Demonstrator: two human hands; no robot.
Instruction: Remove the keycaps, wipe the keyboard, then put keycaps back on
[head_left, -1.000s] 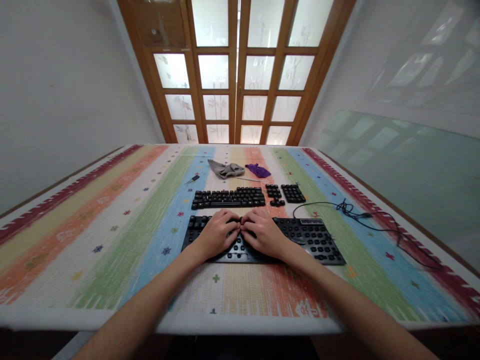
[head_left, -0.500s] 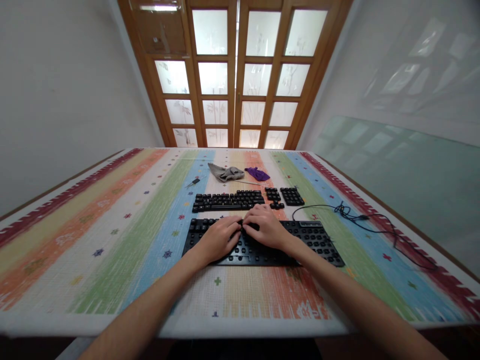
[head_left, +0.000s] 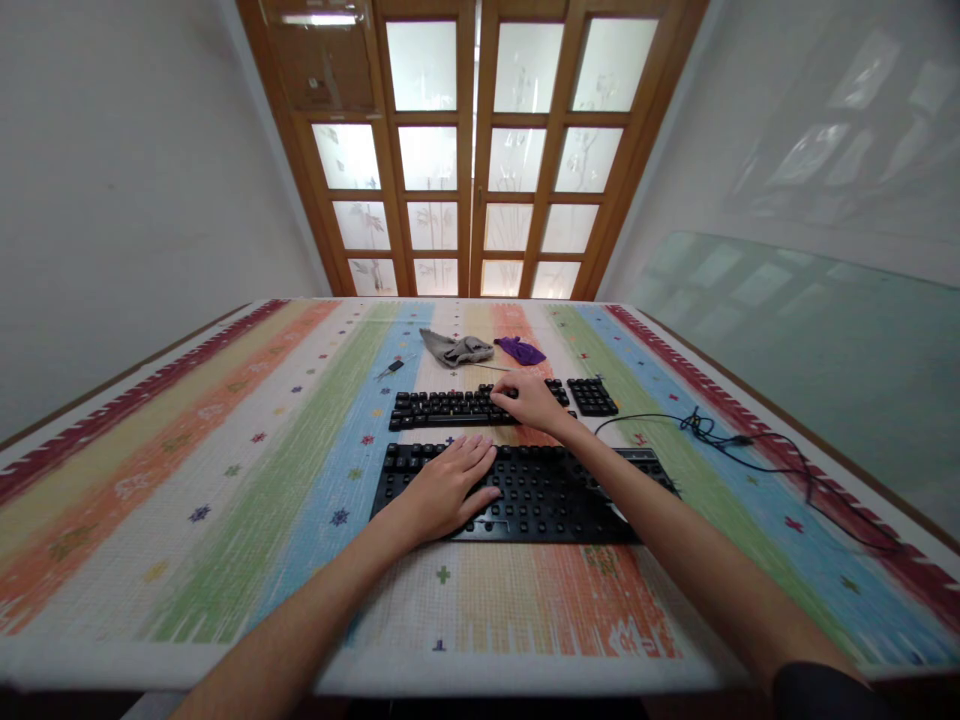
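Observation:
A black keyboard (head_left: 525, 505) lies before me, most of its switches without caps; a few keycaps sit along its top left. My left hand (head_left: 454, 485) rests flat on its left half, fingers spread and holding nothing. Beyond the keyboard, loose black keycaps (head_left: 442, 408) are laid out in rows. Over the right part of these rows is my right hand (head_left: 529, 400), thumb and forefinger pinched at a keycap that the fingers mostly hide. My right forearm covers part of the keyboard's right side.
A separate number-pad block of keycaps (head_left: 592, 396) lies to the right. Behind the rows are a grey cloth (head_left: 456, 349), a purple cloth (head_left: 521, 350) and a small dark tool with wire prongs (head_left: 391, 368). The keyboard's black cable (head_left: 705, 430) trails right across the striped tablecloth (head_left: 285, 480).
My right hand has left the keyboard's middle and moved away from me to the loose keycaps. My left hand has opened from its pinch and flattened onto the keyboard.

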